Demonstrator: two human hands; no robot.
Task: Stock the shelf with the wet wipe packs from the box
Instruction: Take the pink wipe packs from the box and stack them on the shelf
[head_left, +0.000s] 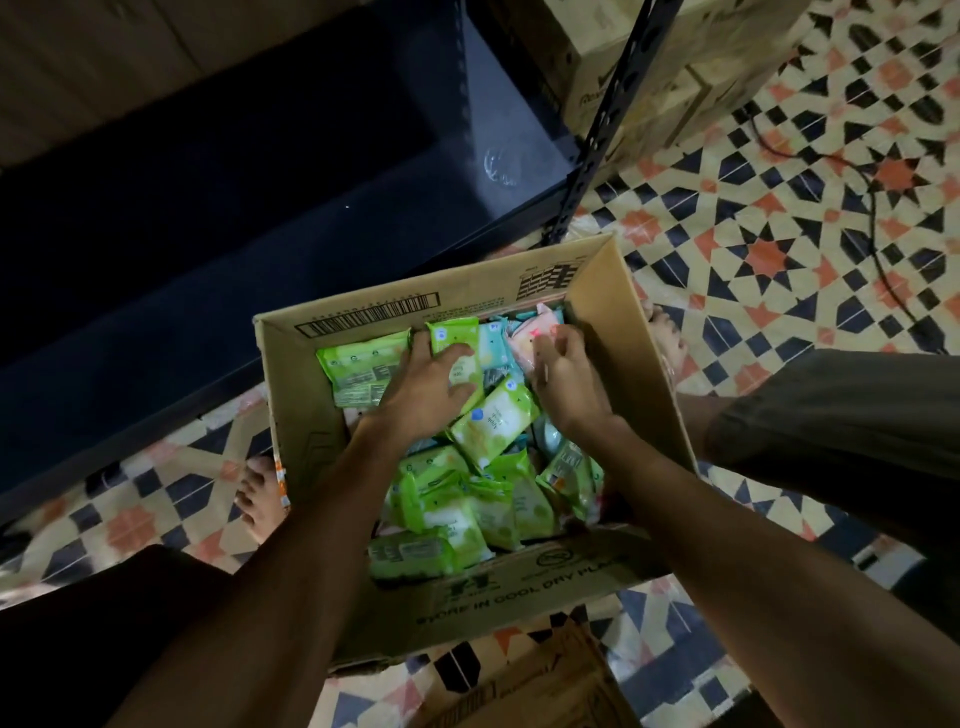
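An open cardboard box (634, 332) stands on the floor between my feet, filled with several wet wipe packs, mostly green (493, 426), with a pink one (524, 340) at the far right corner. My left hand (423, 389) is inside the box, fingers curled round a green pack (457, 338) near the far side. My right hand (569, 379) reaches into the far right of the box and pinches the pink pack. The dark metal shelf (260, 218) lies just beyond the box, its lower board bare.
A perforated black shelf post (597, 140) rises right behind the box. Cardboard cartons (660, 78) stand at the far right on the patterned tile floor, with a black cable (878, 218) trailing beside them. Another carton flap (540, 686) lies near me.
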